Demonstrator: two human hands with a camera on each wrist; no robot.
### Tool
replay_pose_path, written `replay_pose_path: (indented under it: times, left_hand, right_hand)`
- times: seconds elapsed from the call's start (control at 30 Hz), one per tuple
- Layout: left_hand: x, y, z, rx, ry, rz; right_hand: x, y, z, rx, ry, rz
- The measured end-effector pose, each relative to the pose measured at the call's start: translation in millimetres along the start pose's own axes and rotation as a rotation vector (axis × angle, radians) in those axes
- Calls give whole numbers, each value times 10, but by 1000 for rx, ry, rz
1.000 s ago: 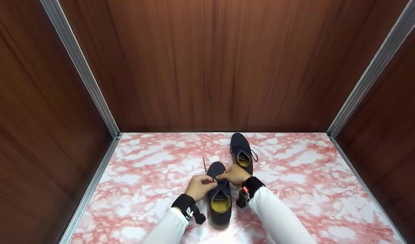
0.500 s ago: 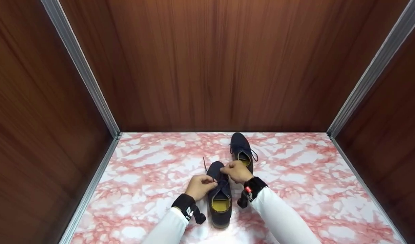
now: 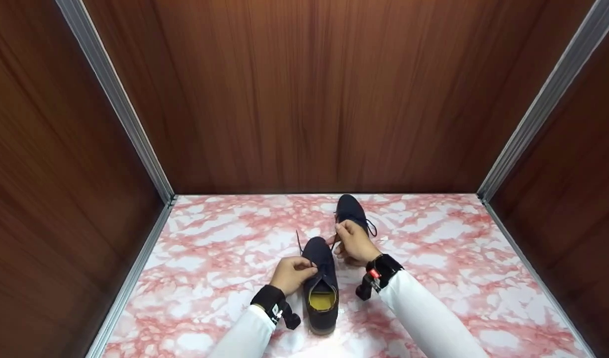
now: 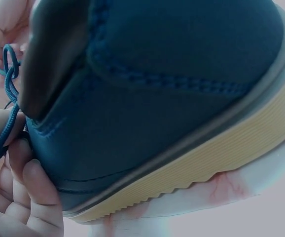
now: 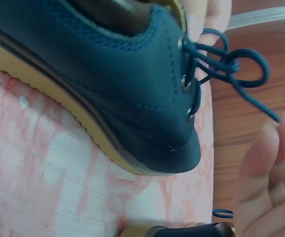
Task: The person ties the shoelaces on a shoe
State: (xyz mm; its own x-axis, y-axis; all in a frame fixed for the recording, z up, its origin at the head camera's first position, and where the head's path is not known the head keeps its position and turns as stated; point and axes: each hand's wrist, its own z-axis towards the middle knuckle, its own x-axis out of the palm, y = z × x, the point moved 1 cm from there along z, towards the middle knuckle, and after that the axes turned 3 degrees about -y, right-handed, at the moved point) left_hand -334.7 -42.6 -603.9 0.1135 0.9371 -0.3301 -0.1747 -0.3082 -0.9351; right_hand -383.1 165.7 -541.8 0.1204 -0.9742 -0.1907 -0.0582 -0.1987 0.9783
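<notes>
A dark navy lace-up shoe with a yellow insole stands on the marbled surface, toe pointing away. At its laces, the left hand pinches a blue shoelace between thumb and finger, close against the upper. To the right and farther forward, the right hand pinches the other lace end and holds it out from the shoe. In the right wrist view, the shoelace runs taut from a loose loop to that hand's fingertips. One free lace tail sticks out past the toe on the left.
A matching shoe with tied laces stands behind the right hand, partly hidden by it. Brown wood-grain panels rise at the back and both sides of the red-and-white marbled surface, joined by grey metal corner strips.
My right hand has moved away from the near shoe, forward and to the right, drawing a lace end out with it. My left hand keeps its pinch almost in place.
</notes>
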Motion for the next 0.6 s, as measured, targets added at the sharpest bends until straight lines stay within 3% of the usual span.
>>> replay_pose_path:
  times: [0.1, 0.23, 0.47, 0.6]
  left_hand:
    - [1, 1, -6, 0, -3, -1]
    - [6, 10, -9, 18, -11, 4]
    - [11, 15, -9, 17, -18, -4]
    - [5, -3, -10, -19, -22, -24]
  right_hand:
    - [-9, 32, -11, 40, 32, 93]
    - [-36, 69, -20, 27, 42, 145]
    - [-163, 137, -76, -48, 49, 127]
    - [-244, 164, -122, -110, 87, 86]
